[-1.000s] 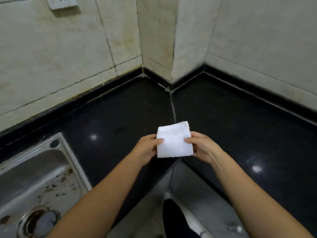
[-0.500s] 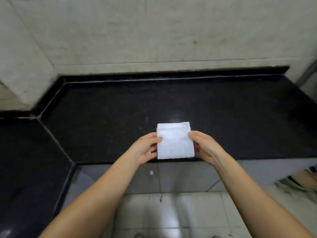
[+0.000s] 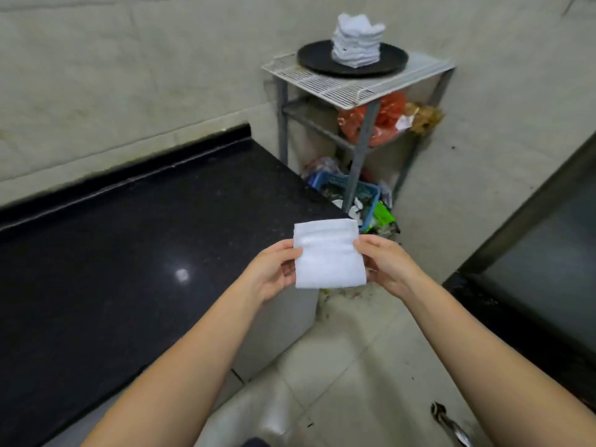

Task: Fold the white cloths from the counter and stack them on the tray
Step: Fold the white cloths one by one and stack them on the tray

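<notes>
The left hand (image 3: 274,269) and right hand (image 3: 385,264) each pinch a side edge of a folded white cloth (image 3: 329,254), thumbs on top, holding it in the air just past the counter (image 3: 135,253) end, well short of the tray (image 3: 353,58) with its stack of cloths (image 3: 358,38).

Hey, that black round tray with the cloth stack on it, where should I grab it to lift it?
Grip the black tray by its bare rim at the left and right sides, one hand each. The cloth stack is tall, uneven and right of centre, so a level two-sided hold likely keeps it from toppling.
</notes>
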Action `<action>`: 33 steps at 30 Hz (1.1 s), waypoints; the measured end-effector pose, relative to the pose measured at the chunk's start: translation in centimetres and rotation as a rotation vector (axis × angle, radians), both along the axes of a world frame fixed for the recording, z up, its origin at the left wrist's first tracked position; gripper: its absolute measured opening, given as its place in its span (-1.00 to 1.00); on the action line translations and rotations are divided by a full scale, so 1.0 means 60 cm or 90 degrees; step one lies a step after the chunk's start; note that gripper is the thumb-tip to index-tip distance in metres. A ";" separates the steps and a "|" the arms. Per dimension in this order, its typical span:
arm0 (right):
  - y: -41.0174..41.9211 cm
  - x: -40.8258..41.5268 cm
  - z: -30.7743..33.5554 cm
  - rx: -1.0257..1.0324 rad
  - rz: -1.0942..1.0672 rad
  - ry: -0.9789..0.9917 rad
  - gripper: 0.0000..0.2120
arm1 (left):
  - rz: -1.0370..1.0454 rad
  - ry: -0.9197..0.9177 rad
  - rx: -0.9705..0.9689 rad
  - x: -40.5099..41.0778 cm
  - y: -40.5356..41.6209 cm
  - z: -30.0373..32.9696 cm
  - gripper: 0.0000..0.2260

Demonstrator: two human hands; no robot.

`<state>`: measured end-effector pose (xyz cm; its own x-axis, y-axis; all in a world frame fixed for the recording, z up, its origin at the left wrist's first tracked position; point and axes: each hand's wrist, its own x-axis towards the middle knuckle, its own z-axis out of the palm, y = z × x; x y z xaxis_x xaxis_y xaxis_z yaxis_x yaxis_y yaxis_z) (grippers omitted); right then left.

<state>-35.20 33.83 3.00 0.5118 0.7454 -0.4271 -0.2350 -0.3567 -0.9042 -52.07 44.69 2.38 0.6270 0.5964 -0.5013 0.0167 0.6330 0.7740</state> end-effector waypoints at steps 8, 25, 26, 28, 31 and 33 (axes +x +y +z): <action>0.089 0.238 0.080 0.060 -0.037 -0.084 -0.87 | -0.048 -0.073 0.058 0.259 0.117 0.061 -0.91; 0.549 0.674 0.339 0.215 0.061 -0.235 -0.90 | 0.160 -0.103 0.333 0.667 0.500 0.340 -0.87; 0.581 0.694 0.348 0.217 0.071 -0.245 -0.92 | 0.182 -0.095 0.334 0.686 0.520 0.349 -0.86; 0.641 0.734 0.366 0.229 0.098 -0.269 -0.94 | 0.222 -0.078 0.339 0.722 0.560 0.364 -0.83; 0.727 0.792 0.391 0.237 0.142 -0.313 -0.88 | 0.266 -0.053 0.343 0.776 0.621 0.382 -0.81; 0.779 0.828 0.395 0.227 0.180 -0.317 -0.85 | 0.299 -0.023 0.329 0.806 0.658 0.385 -0.81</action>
